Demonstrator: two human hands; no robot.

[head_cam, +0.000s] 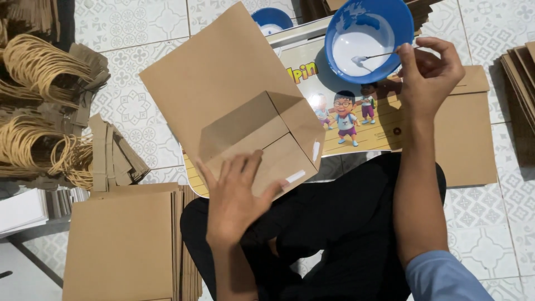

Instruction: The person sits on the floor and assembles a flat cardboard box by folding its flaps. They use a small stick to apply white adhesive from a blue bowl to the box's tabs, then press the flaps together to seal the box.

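My left hand (237, 189) presses flat on the folded bottom flap of a brown paper bag (223, 95), which lies on a low board with a cartoon picture (356, 120). White glue streaks show on the flap's edge. My right hand (429, 72) pinches a thin stick (376, 56) that dips into white glue in a blue bowl (369, 36) at the board's far side.
A stack of flat brown bags (125, 242) lies at my lower left. Bundles of paper twine handles (39, 111) pile up on the left. More brown sheets (468, 134) lie to the right, with another stack (521, 72) at the right edge. A second blue bowl (271, 19) stands behind.
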